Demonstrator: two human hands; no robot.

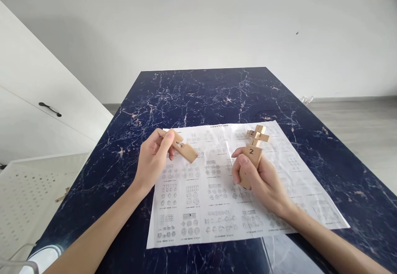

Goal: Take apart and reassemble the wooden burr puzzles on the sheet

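Observation:
My left hand (155, 154) is closed on a notched wooden puzzle piece (188, 152), pinched between thumb and fingers above the left part of a printed sheet (217, 170). The notch faces up and right. On the right, my right hand (260, 179) wraps round a wooden block (254, 155) with a black "2" on its upper face. Just beyond that block is a small cross of wooden pieces (259, 134) marked "2" and "1". Whether the cross joins the held block or lies behind it, I cannot tell. My fingers hide the block's lower part.
The wrinkled sheet, covered in small diagrams, lies on a dark blue marbled table (198, 96). At the lower right is a flat glossy panel (285, 253). A white perforated surface (31, 187) and a white cabinet (37, 79) stand to the left.

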